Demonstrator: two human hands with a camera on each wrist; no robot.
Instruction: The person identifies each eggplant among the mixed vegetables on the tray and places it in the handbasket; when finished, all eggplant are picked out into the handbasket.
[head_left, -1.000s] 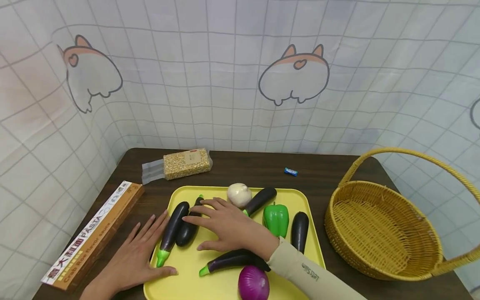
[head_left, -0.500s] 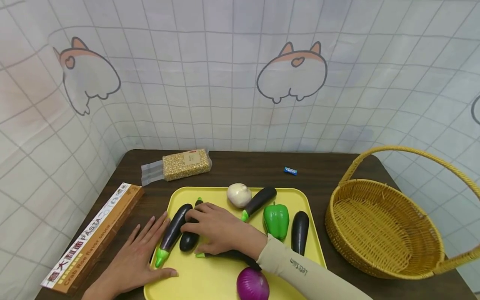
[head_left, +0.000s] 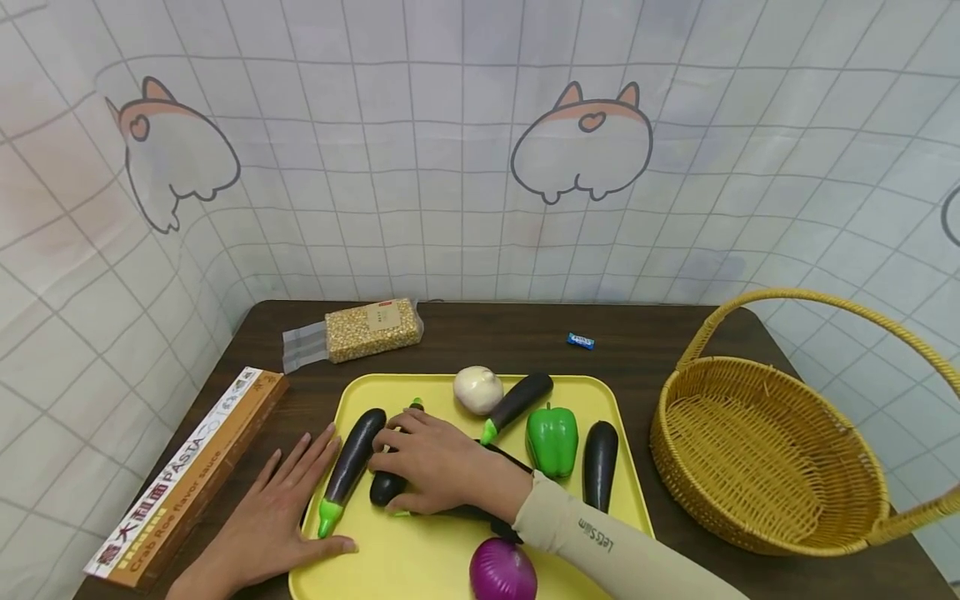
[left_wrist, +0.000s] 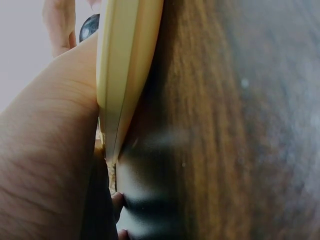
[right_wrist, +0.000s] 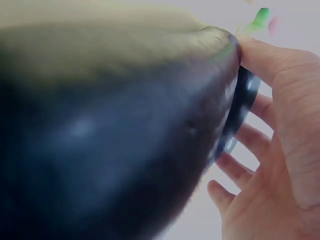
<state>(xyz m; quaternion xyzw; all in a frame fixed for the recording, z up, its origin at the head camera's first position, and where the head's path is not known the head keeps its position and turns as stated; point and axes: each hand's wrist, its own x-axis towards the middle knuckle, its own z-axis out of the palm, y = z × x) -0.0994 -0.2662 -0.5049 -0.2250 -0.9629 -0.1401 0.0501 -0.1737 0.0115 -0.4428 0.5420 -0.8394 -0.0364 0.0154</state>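
Observation:
My right hand curls its fingers and thumb round a dark eggplant on the yellow tray; the palm hides much of it. In the right wrist view that eggplant shows between thumb and fingers, while another eggplant fills the foreground. That second one lies beneath my right wrist in the head view. My left hand rests spread flat at the tray's left edge, thumb over the rim. Close beside its fingertips lies an eggplant with a green stem end.
The tray also bears a white bulb, more eggplants, a green bell pepper and a purple onion. A wicker basket stands right, a pasta box left. Behind are a corn bag and a small blue packet.
My right hand came down, curled round the eggplant and shifted it slightly right, away from the leftmost eggplant. My left hand stayed put.

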